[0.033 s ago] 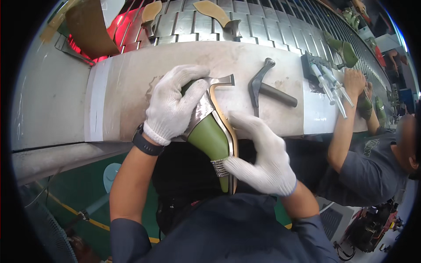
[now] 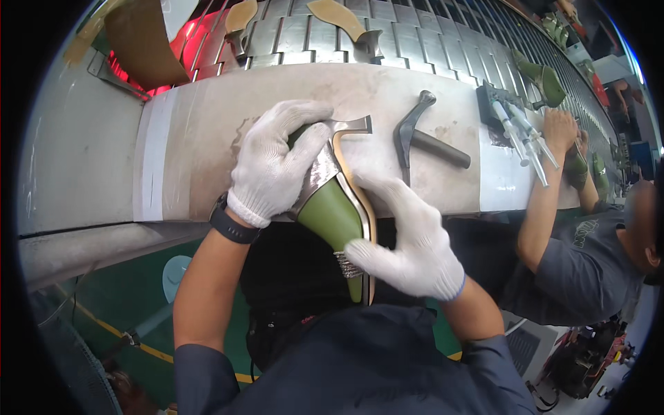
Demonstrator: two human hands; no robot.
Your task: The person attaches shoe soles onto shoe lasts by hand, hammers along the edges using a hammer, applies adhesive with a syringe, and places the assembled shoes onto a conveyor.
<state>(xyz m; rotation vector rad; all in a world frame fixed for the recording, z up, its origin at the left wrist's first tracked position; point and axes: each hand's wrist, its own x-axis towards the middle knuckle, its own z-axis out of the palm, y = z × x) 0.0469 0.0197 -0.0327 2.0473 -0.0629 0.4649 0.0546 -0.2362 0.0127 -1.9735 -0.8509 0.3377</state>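
A green high-heeled shoe (image 2: pixel 330 214) with a silver heel and tan sole edge lies on its side, partly over the bench edge, toe pointing down toward me. My left hand (image 2: pixel 273 162), in a white knit glove, wraps the heel end with its thumb on the silver part. My right hand (image 2: pixel 418 249), gloved alike, is spread over the front of the shoe. Its thumb lies by the glittering band (image 2: pixel 348 264) near the toe, its fingers at the sole edge. A black hammer (image 2: pixel 436 146) lies on the bench right of the shoe.
Beyond the pale bench (image 2: pixel 200 159) runs a metal slat conveyor (image 2: pixel 408 41) carrying loose tan soles (image 2: pixel 339 17). Several syringes (image 2: pixel 515 131) rest by a dark block at the right. A co-worker's arm (image 2: pixel 543 187) is close beyond them. A red-lit unit stands at the far left.
My right hand has shifted slightly to the left and up, and its thumb has slid off the glittering band. The left hand and shoe look nearly unmoved.
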